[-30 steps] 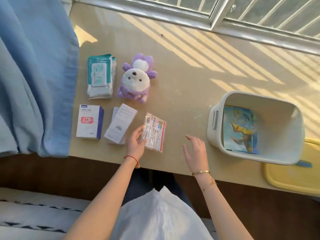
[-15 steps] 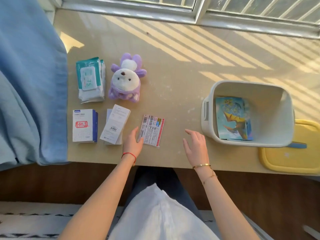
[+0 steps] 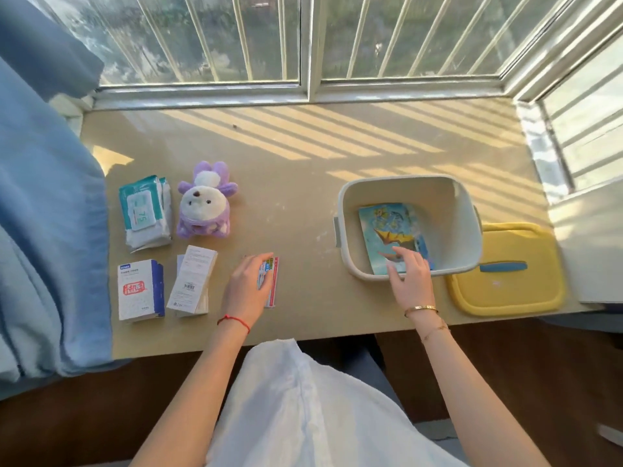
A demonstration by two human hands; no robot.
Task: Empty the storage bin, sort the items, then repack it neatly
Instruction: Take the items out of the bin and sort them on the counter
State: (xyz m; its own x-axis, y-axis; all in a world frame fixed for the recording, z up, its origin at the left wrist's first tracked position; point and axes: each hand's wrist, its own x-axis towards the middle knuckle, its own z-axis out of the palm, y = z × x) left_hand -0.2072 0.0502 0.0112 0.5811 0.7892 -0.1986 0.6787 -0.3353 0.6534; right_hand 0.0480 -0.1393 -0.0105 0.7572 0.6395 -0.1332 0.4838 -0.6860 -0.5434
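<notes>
Over the bin [image 3: 347, 230], right hand [image 3: 409, 278] reaches in, fingers loosely spread above the picture card [image 3: 387, 227]; left of bin, left hand [image 3: 246, 291] rests flat-fingered on a packet [image 3: 273, 281].

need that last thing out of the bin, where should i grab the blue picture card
Pinch the blue picture card by its far edge, coming straight down through the open top. It lies flat on the floor of the white bin, near edge under the right hand; the far edge looks more exposed.

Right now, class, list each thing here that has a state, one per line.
storage bin: upright, open, holds one booklet
booklet: flat inside bin
yellow lid: off, beside bin
left hand: resting on sachet
sachet: flat on table
right hand: reaching into bin
</notes>
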